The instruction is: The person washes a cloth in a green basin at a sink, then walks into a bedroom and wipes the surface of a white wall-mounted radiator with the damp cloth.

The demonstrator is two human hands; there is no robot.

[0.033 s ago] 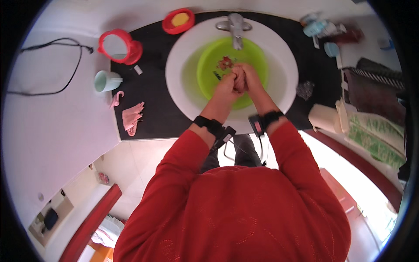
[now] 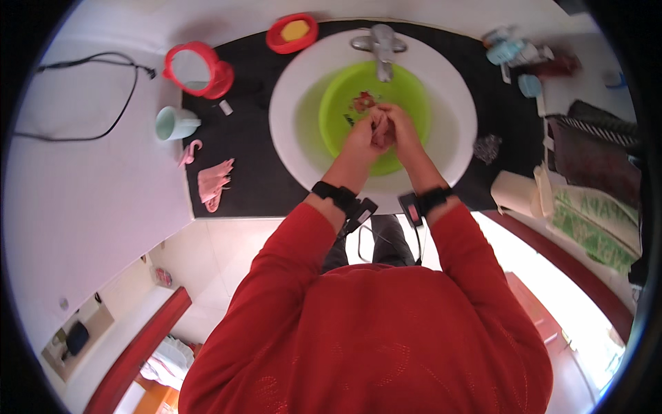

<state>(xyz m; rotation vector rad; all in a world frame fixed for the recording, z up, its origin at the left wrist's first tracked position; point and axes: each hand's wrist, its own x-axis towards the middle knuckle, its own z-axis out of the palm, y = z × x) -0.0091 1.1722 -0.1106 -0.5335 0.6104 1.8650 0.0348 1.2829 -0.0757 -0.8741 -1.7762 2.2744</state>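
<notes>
My left hand and my right hand are close together over a bright green basin. Between them is a small crumpled pink cloth, gripped by the fingers of both hands; its full shape is hidden. The basin sits inside a white oval sink, under a chrome faucet. A red and dark floral patch shows on the basin's bottom, beyond my fingers. Whether water stands in the basin is hard to make out.
On the black counter's left are a red-framed mirror, a pale green mug and a folded pink item. A red soap dish is behind. To the right lie a scouring ball, bottles and hanging towels.
The view has shifted slightly, so the scene sits a little farther right. My hands have opened up somewhat, and more of the pink cloth shows between them.
</notes>
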